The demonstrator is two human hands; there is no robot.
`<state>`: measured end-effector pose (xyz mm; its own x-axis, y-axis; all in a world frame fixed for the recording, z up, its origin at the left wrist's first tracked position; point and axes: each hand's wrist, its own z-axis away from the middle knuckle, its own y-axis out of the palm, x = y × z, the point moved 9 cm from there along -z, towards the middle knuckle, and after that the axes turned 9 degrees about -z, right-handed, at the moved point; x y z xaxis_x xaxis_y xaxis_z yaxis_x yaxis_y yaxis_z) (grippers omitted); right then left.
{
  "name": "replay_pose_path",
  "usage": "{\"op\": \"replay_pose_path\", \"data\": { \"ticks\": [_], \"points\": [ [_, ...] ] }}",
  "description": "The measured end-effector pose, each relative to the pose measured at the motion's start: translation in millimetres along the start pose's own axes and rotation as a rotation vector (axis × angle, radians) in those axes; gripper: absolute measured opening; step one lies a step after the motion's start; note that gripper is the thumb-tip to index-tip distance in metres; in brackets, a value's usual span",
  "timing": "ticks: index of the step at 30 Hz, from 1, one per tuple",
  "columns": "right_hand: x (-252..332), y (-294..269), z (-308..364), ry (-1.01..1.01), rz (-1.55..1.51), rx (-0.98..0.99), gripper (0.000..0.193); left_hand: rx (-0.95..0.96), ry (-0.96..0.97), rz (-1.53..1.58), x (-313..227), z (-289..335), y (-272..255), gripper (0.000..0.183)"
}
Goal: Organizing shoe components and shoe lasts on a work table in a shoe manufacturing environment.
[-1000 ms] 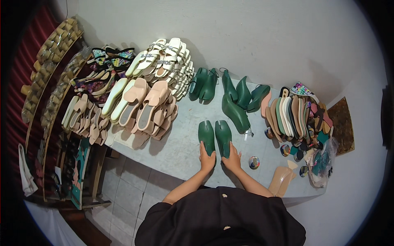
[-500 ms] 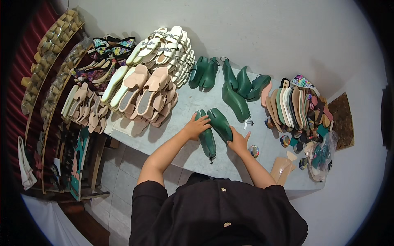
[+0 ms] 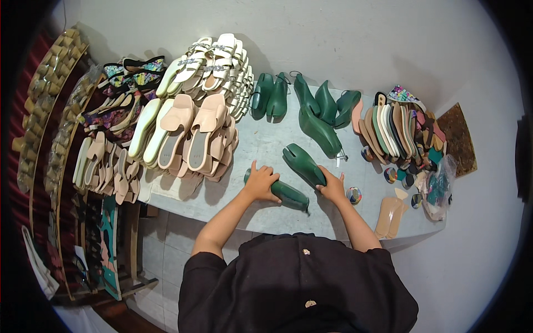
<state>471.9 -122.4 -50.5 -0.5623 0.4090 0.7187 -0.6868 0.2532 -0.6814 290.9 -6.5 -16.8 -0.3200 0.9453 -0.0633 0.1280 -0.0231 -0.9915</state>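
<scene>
Two green shoe lasts lie under my hands at the table's front middle. My left hand [image 3: 261, 184] lies over the left shoe last [image 3: 291, 196], its fingers wrapped across the upper part. That last is tilted, with a short cord at its lower right end. My right hand [image 3: 333, 187] grips the wider end of the right shoe last [image 3: 302, 164], which points up and left. Further back, a pair of green lasts [image 3: 276, 99] stands against the wall, and several more green lasts [image 3: 321, 132] lie to their right.
Stacked white sandals [image 3: 222, 61] and beige sandals [image 3: 202, 133] fill the table's left. Rows of insoles [image 3: 391, 130] stand at the right, near small round rolls [image 3: 353, 194], a clear plastic bag [image 3: 441, 191] and tan sole pieces [image 3: 390, 216]. A rack [image 3: 53, 111] stands left of the table.
The left last has swung from nearly upright in the view to a slant, its cord end moving right, under my left hand. The right last has shifted slightly right with my right hand.
</scene>
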Motion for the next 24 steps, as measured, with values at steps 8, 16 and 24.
{"op": "replay_pose_path", "data": {
  "ticks": [8, 16, 24],
  "points": [
    [34, 16, -31, -0.063, -0.044, -0.027, 0.068, 0.051, -0.477, 0.342, 47, 29, 25, 0.074],
    [86, 30, -95, -0.205, 0.215, -0.183, 0.059, 0.291, -0.124, 0.312, 52, 34, 39, 0.092],
    [85, 23, -29, -0.12, -0.034, -0.356, 0.05, 0.131, -0.342, 0.253, 70, 70, 31, 0.07]
  ]
}}
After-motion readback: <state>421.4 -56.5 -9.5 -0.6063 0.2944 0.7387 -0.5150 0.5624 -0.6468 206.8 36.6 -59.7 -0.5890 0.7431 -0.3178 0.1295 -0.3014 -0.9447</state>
